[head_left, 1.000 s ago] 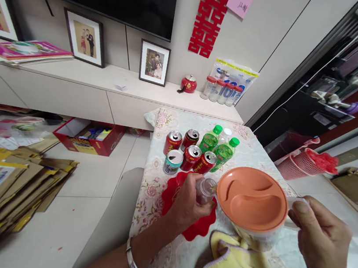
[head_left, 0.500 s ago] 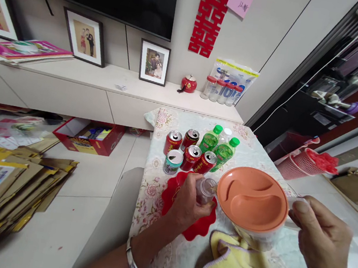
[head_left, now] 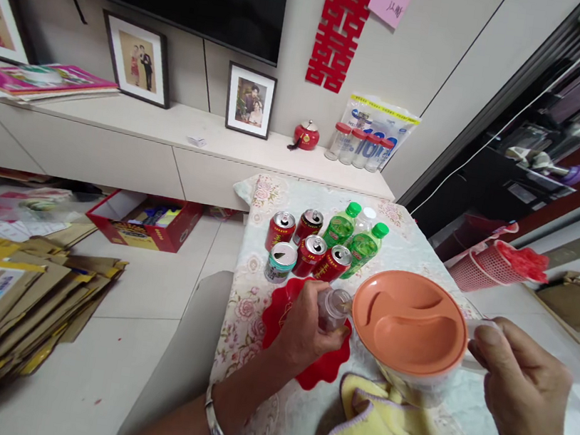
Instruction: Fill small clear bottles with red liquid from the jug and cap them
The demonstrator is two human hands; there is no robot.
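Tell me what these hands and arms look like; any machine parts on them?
None visible: they're a person's. Left hand and right hand are ungloved, with no sleeves showing. A shiny silver-coloured bangle circles the left wrist.

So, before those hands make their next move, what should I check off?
1. Left hand has a grip on the clear jar: ok.
2. Right hand grips the handle of the orange-topped container: ok.
3. Jar uncapped: ok, its mouth shows no lid.
4. Jar and container touching: cannot tell; they are very close.
5. Anything inside the jar: cannot tell.
6. Green bottles capped: ok.
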